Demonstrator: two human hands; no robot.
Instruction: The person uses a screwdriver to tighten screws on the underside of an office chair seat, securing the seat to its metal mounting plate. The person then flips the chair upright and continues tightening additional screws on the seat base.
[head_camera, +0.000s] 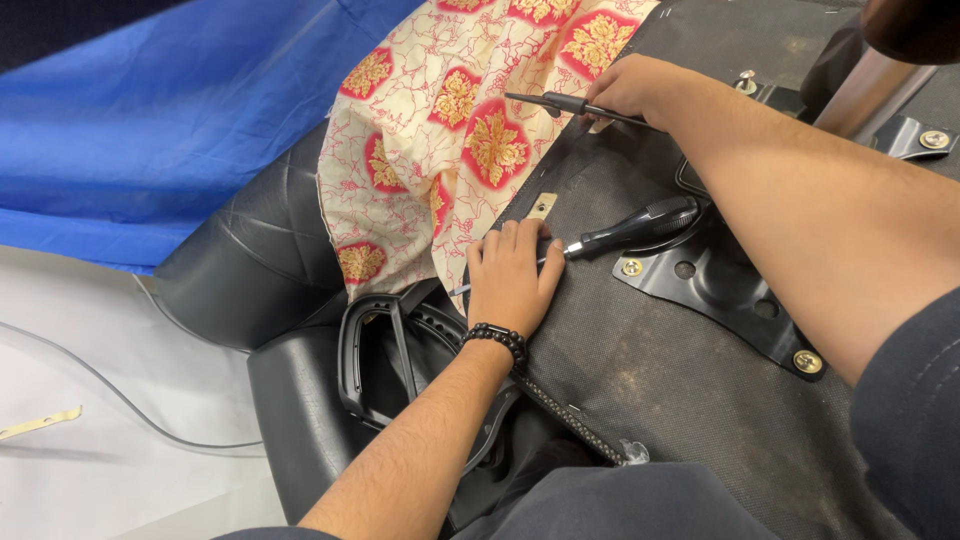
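Note:
My left hand (512, 280) lies flat, fingers together, on the dark underside fabric of an upturned chair seat (660, 400), beside the edge of a cream cloth with red and gold flower patches (450, 130). A black-handled screwdriver (630, 232) rests under its fingertips. My right hand (630, 90) is farther up, closed around a thin dark tool (560, 103) whose tip points left over the cloth's edge. A black beaded bracelet (497, 340) sits on my left wrist.
A black metal mounting plate (720, 290) with brass screws is bolted to the seat, with a chrome post (868, 90) rising at top right. A black armrest loop (375, 350) and black cushion (270, 260) lie left. Blue cloth (150, 120) covers the back; a clear mat (90, 420) lies below.

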